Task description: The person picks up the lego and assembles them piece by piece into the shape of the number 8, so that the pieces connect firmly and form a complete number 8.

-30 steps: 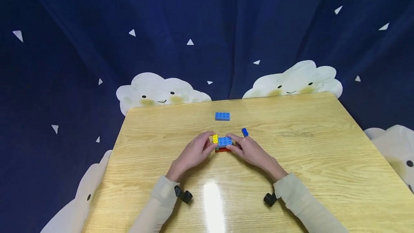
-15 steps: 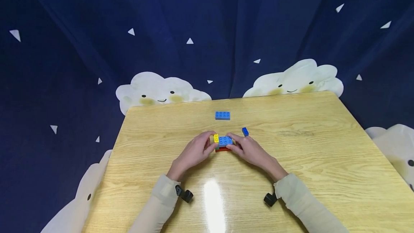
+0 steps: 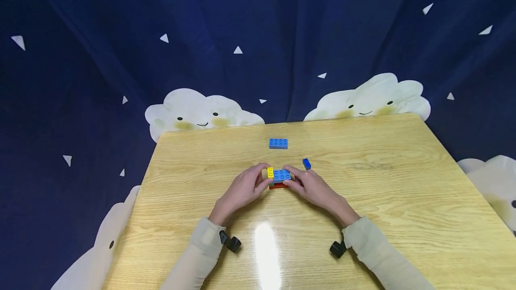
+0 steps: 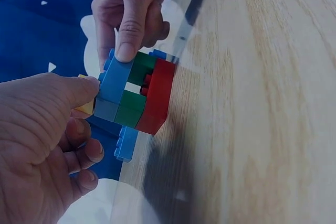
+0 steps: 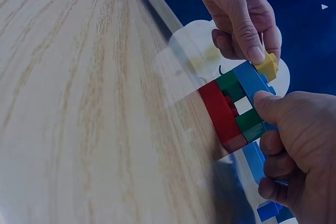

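Observation:
A small brick stack point(image 3: 279, 178) stands on the wooden table point(image 3: 403, 182) at its middle, held between both hands. It has a red base, green bricks above and a light blue brick on top, as the left wrist view shows of the stack point(image 4: 142, 98). A small yellow brick point(image 3: 270, 172) sits at the top's left end. My left hand point(image 3: 260, 177) pinches the stack's left end, thumb against the yellow brick point(image 5: 268, 65). From the other side my right hand point(image 3: 294, 179) grips the right end, its thumb pressing on the blue top brick point(image 4: 118, 74).
A loose light blue brick point(image 3: 278, 143) lies further back on the table. A small dark blue brick point(image 3: 307, 164) lies just behind my right hand. A dark blue curtain with white clouds hangs behind and around the table.

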Demonstrator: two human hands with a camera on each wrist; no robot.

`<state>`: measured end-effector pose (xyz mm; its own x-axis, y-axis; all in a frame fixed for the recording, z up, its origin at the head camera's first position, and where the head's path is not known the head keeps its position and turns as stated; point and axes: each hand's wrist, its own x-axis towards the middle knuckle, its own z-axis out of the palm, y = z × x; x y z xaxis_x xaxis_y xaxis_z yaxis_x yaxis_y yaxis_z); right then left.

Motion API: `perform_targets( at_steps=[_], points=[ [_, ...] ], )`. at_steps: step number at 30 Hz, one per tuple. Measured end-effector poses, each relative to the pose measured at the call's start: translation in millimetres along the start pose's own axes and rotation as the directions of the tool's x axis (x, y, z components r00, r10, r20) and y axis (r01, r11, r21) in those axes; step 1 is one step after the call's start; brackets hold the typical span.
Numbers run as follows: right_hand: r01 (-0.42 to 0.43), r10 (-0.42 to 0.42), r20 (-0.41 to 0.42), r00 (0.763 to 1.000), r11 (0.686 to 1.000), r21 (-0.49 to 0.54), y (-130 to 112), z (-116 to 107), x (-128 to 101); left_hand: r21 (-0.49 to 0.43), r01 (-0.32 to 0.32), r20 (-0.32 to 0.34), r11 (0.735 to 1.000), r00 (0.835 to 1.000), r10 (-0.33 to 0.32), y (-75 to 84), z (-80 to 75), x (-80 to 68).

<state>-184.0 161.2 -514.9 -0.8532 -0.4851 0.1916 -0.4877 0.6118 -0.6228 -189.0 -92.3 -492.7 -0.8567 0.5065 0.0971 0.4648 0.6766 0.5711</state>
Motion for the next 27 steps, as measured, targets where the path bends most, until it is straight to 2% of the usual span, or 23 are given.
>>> perform_targets(
  at_steps=[20,27],
  points=[
    [0.009,-0.009,-0.013,1.0,1.0,-0.005,2.8,2.4,-1.7,0.013,-0.042,-0.024,0.999,0.999,0.042,-3.8,6.5,0.3],
    [-0.002,0.002,-0.008,1.0,1.0,-0.007,1.9,3.2,-1.4,-0.051,-0.027,-0.005,0.998,1.0,0.026,-2.1,5.8,-2.7]
  ],
)
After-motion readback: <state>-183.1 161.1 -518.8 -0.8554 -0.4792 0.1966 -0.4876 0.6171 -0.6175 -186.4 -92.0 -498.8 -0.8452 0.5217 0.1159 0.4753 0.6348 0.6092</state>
